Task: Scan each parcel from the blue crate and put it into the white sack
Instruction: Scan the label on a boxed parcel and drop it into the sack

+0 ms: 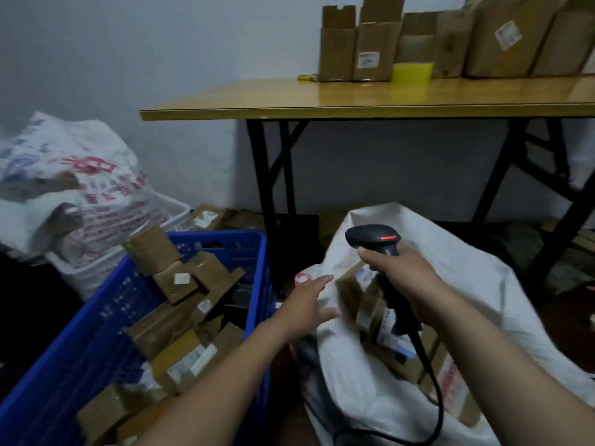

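Note:
The blue crate [96, 342] at lower left holds several brown cardboard parcels [180, 355] with white labels. To its right lies the white sack [476, 284], mouth open, with several brown parcels [367, 304] inside. My left hand [309, 304] reaches over the sack's near rim with fingers spread and holds nothing. A brown parcel [349, 286] lies just beyond its fingertips in the sack mouth. My right hand [405, 281] grips the black barcode scanner [376, 239] by its handle above the sack, its red light lit and its cable trailing down.
A wooden folding table [354, 101] with black legs stands behind, carrying several cardboard boxes [363, 46] and a yellow item [412, 72]. A white basket [106, 265] with a printed sack [70, 175] sits at left. More boxes [209, 217] lie under the table.

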